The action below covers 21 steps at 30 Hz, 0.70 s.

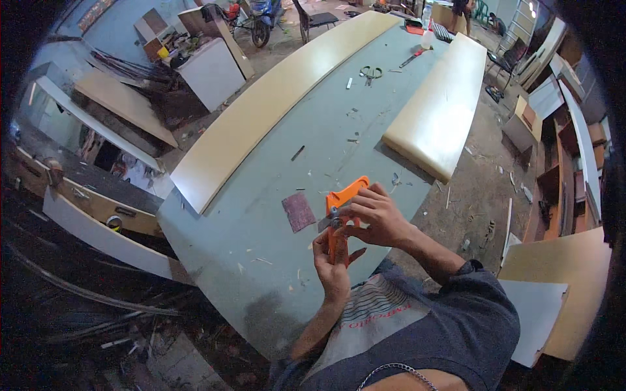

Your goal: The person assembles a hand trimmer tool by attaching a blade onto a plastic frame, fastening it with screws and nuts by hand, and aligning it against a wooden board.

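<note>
While we count: one orange cutter (344, 195), one sandpaper square (298, 211), two boards.
Left hand (332, 264): we close it on the cutter's lower end.
Right hand (375, 215): we pinch its blade area.
Cutter: between our hands, above the grey table (261, 195).

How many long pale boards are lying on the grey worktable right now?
2. One long board runs along the table's left edge; a shorter, thicker one lies along the right edge. Others may be hidden beyond the far end.

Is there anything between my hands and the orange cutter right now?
Nothing visible: the left hand grips the lower end of the orange cutter, and the right hand pinches it near the metal part.
</note>
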### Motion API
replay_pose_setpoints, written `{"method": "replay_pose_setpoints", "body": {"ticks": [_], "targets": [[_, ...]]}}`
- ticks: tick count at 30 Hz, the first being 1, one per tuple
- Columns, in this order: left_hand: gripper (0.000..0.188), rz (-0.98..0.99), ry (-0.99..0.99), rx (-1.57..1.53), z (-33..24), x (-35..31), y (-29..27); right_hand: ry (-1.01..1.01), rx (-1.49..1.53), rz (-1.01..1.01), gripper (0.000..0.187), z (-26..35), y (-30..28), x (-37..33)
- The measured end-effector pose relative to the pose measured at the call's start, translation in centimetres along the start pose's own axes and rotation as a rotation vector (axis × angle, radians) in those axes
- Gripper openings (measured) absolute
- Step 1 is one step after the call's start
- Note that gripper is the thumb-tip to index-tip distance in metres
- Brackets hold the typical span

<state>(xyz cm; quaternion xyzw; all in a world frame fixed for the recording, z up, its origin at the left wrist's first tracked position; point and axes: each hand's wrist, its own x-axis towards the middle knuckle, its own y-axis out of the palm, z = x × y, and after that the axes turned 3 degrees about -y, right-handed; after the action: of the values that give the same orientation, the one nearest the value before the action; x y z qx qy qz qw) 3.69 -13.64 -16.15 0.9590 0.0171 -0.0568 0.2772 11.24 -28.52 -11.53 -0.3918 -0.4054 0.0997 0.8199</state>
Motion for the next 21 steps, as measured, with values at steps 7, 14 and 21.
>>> {"method": "replay_pose_setpoints", "body": {"ticks": [7, 14, 21], "targets": [[0.037, -0.029, -0.009, 0.03, 0.1, 0.0, 0.1, -0.011, -0.025, 0.048, 0.026, -0.7, 0.4, -0.5], [0.036, -0.036, 0.023, 0.085, -0.6, -0.2, 0.3, 0.012, 0.076, 0.05, 0.022, 0.3, -0.8, 0.2], [0.038, -0.076, 0.085, 0.029, -0.4, 0.1, -0.2, 0.034, 0.037, 0.037, 0.029, 0.5, -1.0, -0.2]]}}
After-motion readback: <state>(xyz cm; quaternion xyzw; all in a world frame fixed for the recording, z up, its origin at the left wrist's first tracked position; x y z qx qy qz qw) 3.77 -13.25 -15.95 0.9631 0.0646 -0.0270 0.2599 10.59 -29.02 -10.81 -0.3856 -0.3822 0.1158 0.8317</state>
